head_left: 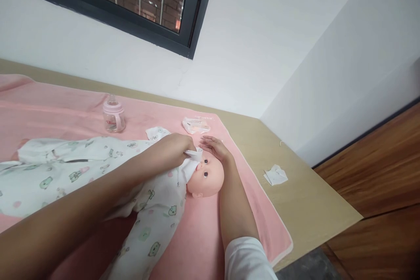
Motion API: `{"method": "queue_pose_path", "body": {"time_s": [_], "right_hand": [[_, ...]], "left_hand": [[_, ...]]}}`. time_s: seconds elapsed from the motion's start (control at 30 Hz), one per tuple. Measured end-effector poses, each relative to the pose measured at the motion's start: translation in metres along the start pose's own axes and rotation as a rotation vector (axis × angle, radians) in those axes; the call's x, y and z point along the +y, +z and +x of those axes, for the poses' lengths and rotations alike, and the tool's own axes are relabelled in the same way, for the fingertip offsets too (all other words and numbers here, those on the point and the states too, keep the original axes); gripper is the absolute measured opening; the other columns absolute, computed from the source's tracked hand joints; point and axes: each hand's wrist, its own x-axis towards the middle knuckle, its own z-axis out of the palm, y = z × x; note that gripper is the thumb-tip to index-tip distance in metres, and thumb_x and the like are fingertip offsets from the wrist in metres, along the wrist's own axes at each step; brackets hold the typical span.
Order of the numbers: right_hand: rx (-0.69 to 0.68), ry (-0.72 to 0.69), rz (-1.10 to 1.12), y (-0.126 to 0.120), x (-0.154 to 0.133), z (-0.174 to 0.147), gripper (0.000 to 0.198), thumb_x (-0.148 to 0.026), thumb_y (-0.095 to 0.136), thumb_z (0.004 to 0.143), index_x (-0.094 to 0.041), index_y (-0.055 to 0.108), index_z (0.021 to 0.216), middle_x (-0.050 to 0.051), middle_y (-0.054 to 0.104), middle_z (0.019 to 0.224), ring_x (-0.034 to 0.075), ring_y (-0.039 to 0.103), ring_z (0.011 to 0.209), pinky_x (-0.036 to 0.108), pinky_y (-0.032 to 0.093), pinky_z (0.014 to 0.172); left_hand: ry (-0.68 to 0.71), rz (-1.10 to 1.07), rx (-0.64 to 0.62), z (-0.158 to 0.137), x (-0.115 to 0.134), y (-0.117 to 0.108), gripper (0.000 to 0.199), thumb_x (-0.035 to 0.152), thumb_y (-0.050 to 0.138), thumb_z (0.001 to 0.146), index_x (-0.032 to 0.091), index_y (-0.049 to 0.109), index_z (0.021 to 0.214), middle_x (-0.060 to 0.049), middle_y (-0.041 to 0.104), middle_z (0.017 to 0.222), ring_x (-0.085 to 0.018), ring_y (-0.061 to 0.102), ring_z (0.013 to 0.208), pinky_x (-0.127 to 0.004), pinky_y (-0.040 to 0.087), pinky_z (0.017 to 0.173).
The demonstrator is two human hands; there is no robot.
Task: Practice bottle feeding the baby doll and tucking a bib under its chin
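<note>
A baby doll (210,179) lies on its back, dressed in a white outfit (157,214) printed with small animals. Its bald head points right. My left hand (175,148) reaches across the chest, its fingers closed on a white cloth (196,154) at the doll's chin. I cannot tell whether this cloth is the outfit's collar or a separate piece. Around the top of the doll's head curves my right hand (216,146), fingers stretched out and holding nothing. The wrist lies close against the head.
A pink blanket (203,232) covers much of the wooden tabletop (315,201). On it stand a pink-topped baby bottle (113,116) and a clear plastic packet (196,125). A crumpled white tissue (275,175) lies at right. The wall and window (147,4) rise behind.
</note>
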Motion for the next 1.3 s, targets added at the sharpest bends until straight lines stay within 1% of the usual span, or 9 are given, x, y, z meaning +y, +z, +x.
{"method": "queue_pose_path", "body": {"time_s": [0.17, 0.43, 0.67, 0.8, 0.87, 1.03, 1.17, 1.23, 1.3], "right_hand": [[0.008, 0.004, 0.007, 0.001, -0.001, -0.001, 0.022, -0.018, 0.065, 0.089, -0.018, 0.066, 0.111, 0.007, 0.076, 0.102, 0.018, 0.074, 0.097, 0.039, 0.051, 0.113], [0.017, -0.008, 0.013, 0.003, -0.001, -0.002, 0.02, -0.016, 0.065, 0.09, -0.017, 0.067, 0.109, 0.008, 0.075, 0.105, 0.017, 0.073, 0.099, 0.036, 0.053, 0.11], [0.015, -0.009, 0.022, 0.003, -0.001, -0.003, 0.019, -0.016, 0.065, 0.09, -0.017, 0.067, 0.109, 0.007, 0.075, 0.103, 0.016, 0.073, 0.099, 0.037, 0.052, 0.111], [0.017, -0.001, 0.023, 0.005, -0.002, -0.005, 0.021, -0.018, 0.067, 0.089, -0.017, 0.066, 0.11, 0.007, 0.075, 0.1, 0.016, 0.073, 0.098, 0.036, 0.051, 0.112], [0.019, 0.0, 0.021, 0.005, -0.003, -0.006, 0.022, -0.018, 0.067, 0.089, -0.017, 0.066, 0.111, 0.007, 0.075, 0.1, 0.016, 0.073, 0.098, 0.036, 0.052, 0.112], [0.017, 0.001, 0.024, 0.005, -0.003, -0.005, 0.021, -0.017, 0.067, 0.089, -0.017, 0.066, 0.11, 0.007, 0.075, 0.099, 0.016, 0.073, 0.097, 0.036, 0.052, 0.112], [0.007, -0.01, 0.022, 0.004, -0.002, -0.003, 0.02, -0.017, 0.065, 0.089, -0.017, 0.066, 0.109, 0.007, 0.075, 0.101, 0.016, 0.073, 0.097, 0.037, 0.052, 0.112], [0.011, -0.01, 0.022, 0.004, -0.003, -0.004, 0.02, -0.017, 0.066, 0.089, -0.018, 0.066, 0.109, 0.006, 0.075, 0.1, 0.016, 0.073, 0.097, 0.037, 0.052, 0.112], [0.016, 0.001, 0.021, 0.005, -0.003, -0.004, 0.02, -0.018, 0.067, 0.089, -0.018, 0.066, 0.109, 0.006, 0.075, 0.1, 0.016, 0.073, 0.096, 0.037, 0.051, 0.112]], "left_hand": [[-0.041, 0.047, -0.009, 0.001, 0.004, -0.002, 0.008, 0.016, 0.053, 0.067, 0.019, 0.053, 0.06, -0.006, 0.067, 0.076, -0.019, 0.057, 0.071, -0.029, 0.032, 0.062], [-0.077, 0.153, 0.007, 0.001, 0.002, -0.006, 0.012, 0.013, 0.051, 0.066, 0.02, 0.061, 0.067, -0.006, 0.068, 0.086, -0.021, 0.064, 0.084, -0.028, 0.035, 0.067], [-0.127, 0.162, -0.001, 0.002, 0.004, -0.009, 0.016, 0.013, 0.052, 0.067, 0.021, 0.065, 0.071, -0.006, 0.071, 0.094, -0.023, 0.066, 0.092, -0.029, 0.037, 0.07], [-0.159, 0.189, 0.011, 0.001, 0.002, -0.01, 0.017, 0.013, 0.052, 0.067, 0.021, 0.066, 0.073, -0.007, 0.071, 0.093, -0.025, 0.067, 0.094, -0.029, 0.038, 0.069], [-0.147, 0.196, 0.018, 0.001, 0.001, -0.011, 0.018, 0.013, 0.052, 0.067, 0.022, 0.066, 0.073, -0.007, 0.071, 0.092, -0.025, 0.067, 0.094, -0.03, 0.039, 0.069], [-0.077, 0.14, 0.041, -0.002, -0.005, -0.01, 0.019, 0.015, 0.051, 0.067, 0.022, 0.068, 0.071, -0.006, 0.071, 0.091, -0.025, 0.068, 0.089, -0.032, 0.042, 0.072], [-0.029, 0.051, 0.078, -0.006, -0.007, -0.009, 0.022, 0.02, 0.05, 0.07, 0.023, 0.071, 0.073, -0.004, 0.072, 0.093, -0.024, 0.067, 0.089, -0.032, 0.045, 0.077], [-0.021, -0.018, 0.119, -0.008, -0.006, -0.011, 0.026, 0.024, 0.049, 0.073, 0.024, 0.074, 0.079, -0.004, 0.073, 0.1, -0.023, 0.067, 0.092, -0.032, 0.048, 0.08], [-0.025, -0.062, 0.215, -0.011, -0.004, -0.015, 0.031, 0.028, 0.048, 0.076, 0.024, 0.077, 0.088, -0.003, 0.071, 0.111, -0.023, 0.066, 0.099, -0.033, 0.049, 0.085]]}}
